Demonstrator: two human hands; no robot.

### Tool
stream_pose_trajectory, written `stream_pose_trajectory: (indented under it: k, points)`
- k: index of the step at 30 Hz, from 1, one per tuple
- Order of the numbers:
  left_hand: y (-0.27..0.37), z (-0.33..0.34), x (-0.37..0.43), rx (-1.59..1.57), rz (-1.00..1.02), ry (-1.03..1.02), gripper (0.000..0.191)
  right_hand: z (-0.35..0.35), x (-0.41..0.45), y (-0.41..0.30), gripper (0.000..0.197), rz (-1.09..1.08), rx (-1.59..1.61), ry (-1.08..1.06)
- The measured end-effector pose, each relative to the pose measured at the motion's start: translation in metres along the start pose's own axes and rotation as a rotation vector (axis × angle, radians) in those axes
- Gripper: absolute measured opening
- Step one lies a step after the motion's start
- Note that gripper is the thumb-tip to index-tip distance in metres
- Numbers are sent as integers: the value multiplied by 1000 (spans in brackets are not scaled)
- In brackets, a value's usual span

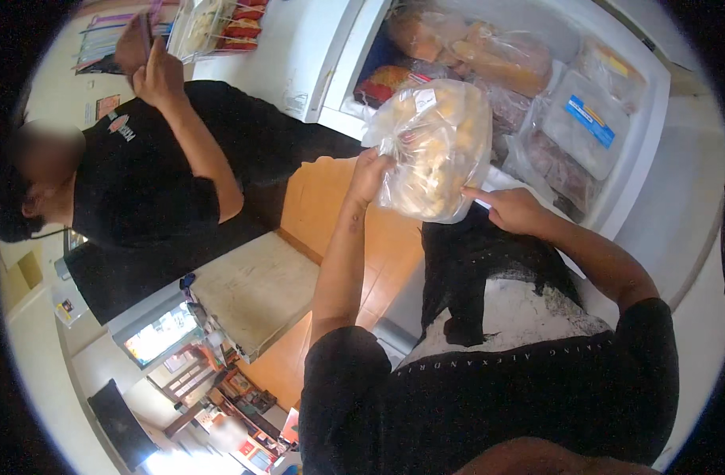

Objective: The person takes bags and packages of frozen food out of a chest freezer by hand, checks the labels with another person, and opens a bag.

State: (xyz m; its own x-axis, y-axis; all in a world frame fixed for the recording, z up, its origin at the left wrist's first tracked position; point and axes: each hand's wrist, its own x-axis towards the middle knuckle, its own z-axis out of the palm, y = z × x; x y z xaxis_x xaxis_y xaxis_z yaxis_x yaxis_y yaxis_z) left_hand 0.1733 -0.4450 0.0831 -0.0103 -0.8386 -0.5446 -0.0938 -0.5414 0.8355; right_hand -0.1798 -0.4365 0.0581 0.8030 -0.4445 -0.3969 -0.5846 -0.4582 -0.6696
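Note:
My left hand (371,177) grips the gathered neck of a clear plastic bag of yellowish food pieces (439,154). A small white label sits on the bag's upper part. With its index finger stretched out and the other fingers curled, my right hand (517,212) touches the bag's lower right edge. The bag is held in front of the near edge of an open white freezer (641,154). Inside lie bagged brown food (505,56), a red and yellow packet (381,86), a pale plastic container with a blue label (594,124) and a bag of dark reddish food (558,157).
At left stands another person in a black shirt (148,160), a raised hand (159,74) holding a flat dark object (133,47). A wire rack (199,29) with red packets is beyond. A pale tabletop (258,285) and a lit screen (160,338) are lower left.

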Motion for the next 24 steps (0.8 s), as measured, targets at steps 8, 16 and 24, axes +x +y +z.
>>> stream_pose_trajectory:
  k: [8, 16, 24]
  points:
    - [16, 1, 17, 427, -12, -85, 47, -1, 11, 1, 70, -32, 37, -16]
    - [18, 11, 15, -6, 17, -32, 64, -3, 5, 2, 70, -16, 42, -45]
    - [38, 24, -24, 338, -23, -117, 50, 9, 0, 18, 39, -85, 171, 188]
